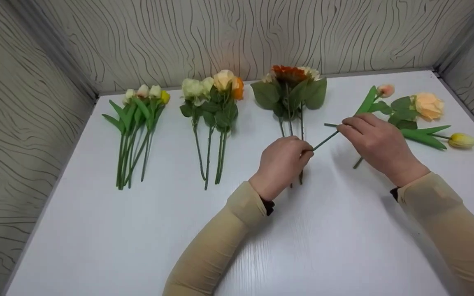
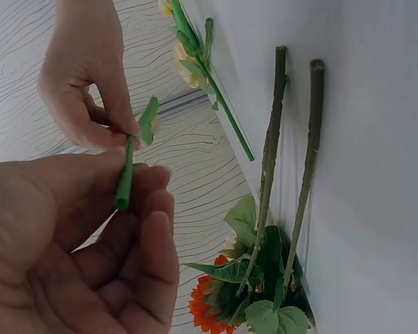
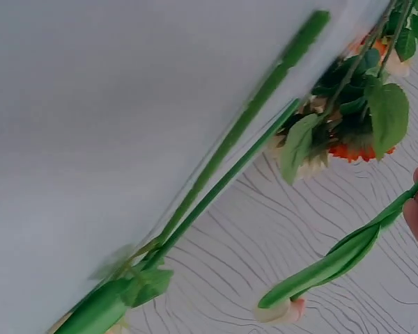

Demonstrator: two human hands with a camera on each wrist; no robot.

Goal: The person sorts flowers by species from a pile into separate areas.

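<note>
Both hands hold one pink tulip (image 1: 386, 90) by its thin green stem, above the table. My left hand (image 1: 284, 162) pinches the stem near its lower end, which pokes out between thumb and fingers in the left wrist view. Farther up, just below the leaf, my right hand (image 1: 375, 144) grips the same stem. In the right wrist view, the tulip's long leaf (image 3: 327, 268) runs down to the pale pink bloom. Beneath and beyond the right hand lie a peach rose (image 1: 428, 106) and a yellow tulip (image 1: 462, 140), their stems partly hidden by it.
Behind the left hand lies a bunch with an orange-red flower (image 1: 288, 74) and broad leaves. Farther left are a group of roses (image 1: 224, 80) and a bunch of tulips (image 1: 138, 109). The white table (image 1: 109, 242) meets wood-patterned panels (image 1: 171, 37) at the back and sides.
</note>
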